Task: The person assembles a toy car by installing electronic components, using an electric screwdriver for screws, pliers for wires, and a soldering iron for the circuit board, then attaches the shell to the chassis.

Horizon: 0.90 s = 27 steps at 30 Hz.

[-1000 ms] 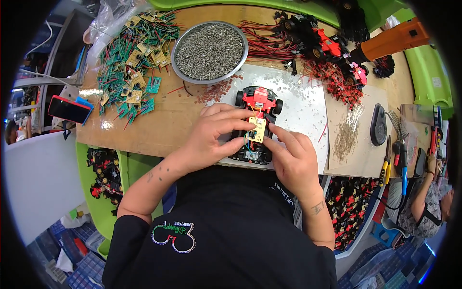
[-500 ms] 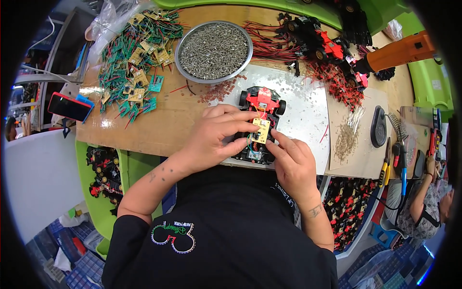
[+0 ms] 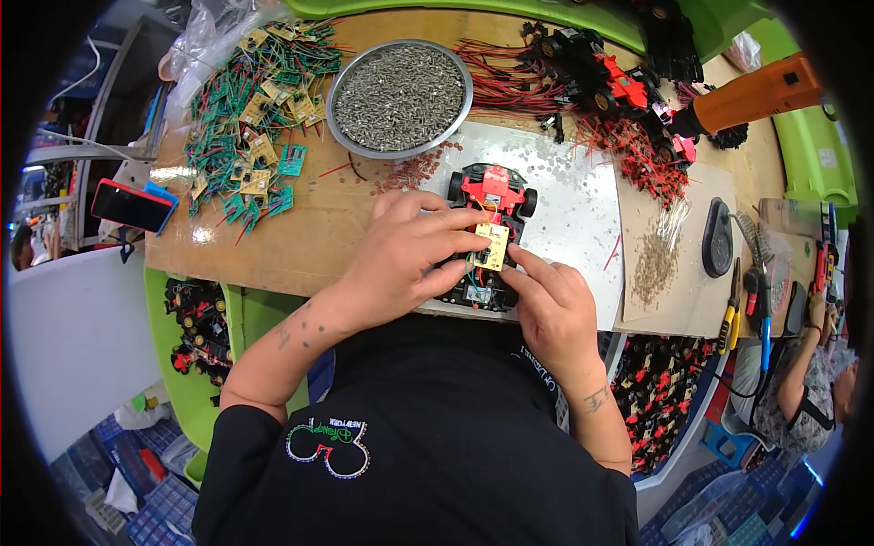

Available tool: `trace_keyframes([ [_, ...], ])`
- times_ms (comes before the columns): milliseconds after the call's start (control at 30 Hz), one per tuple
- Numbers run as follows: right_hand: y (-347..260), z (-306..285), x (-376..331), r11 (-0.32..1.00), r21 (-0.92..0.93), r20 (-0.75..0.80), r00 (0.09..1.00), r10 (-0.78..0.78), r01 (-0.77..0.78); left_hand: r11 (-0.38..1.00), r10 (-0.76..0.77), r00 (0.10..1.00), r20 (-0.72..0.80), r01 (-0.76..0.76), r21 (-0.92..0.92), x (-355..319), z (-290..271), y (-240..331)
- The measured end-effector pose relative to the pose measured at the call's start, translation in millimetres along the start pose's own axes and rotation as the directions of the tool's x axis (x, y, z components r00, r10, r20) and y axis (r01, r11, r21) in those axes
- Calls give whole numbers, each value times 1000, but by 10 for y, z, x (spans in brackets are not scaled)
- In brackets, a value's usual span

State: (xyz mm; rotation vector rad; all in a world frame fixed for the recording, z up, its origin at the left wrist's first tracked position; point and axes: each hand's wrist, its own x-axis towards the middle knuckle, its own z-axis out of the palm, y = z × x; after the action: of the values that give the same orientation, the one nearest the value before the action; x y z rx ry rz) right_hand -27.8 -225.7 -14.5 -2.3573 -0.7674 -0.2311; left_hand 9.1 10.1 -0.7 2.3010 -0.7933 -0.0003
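Note:
A black and red toy car chassis (image 3: 493,187) lies on a white sheet right in front of me. Over its middle sits a small yellow circuit board (image 3: 494,244), with thin wires running from it into the chassis. My left hand (image 3: 410,244) grips the board from the left, its fingertips on the top and left edge. From the right, my right hand (image 3: 553,305) pinches at the board's lower right edge with thumb and forefinger. What lies beneath the board is hidden.
A metal bowl of screws (image 3: 399,98) stands beyond my hands. Piled circuit boards (image 3: 259,118) lie left of it, red and black wires (image 3: 510,77) right. An orange power screwdriver (image 3: 756,98) juts in from the right. A phone (image 3: 132,205) stands left; a co-worker (image 3: 801,391) sits right.
The board and chassis have shifted very slightly left in view, along with the bowl. Both hands keep nearly the same hold on the board.

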Motion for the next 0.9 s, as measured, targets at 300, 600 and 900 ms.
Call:
trace_keyframes([
  [300,-3,81,18,996,85,-72,996,44,-38,998,1,999,47,-4,63,13,-93,-18],
  [600,-154,15,252,945,101,31,950,310,-312,998,41,998,-39,-39,56,91,-197,-192],
  [900,-175,45,240,949,122,0,957,291,-289,843,-82,925,-372,263,469,476,-405,-609],
])
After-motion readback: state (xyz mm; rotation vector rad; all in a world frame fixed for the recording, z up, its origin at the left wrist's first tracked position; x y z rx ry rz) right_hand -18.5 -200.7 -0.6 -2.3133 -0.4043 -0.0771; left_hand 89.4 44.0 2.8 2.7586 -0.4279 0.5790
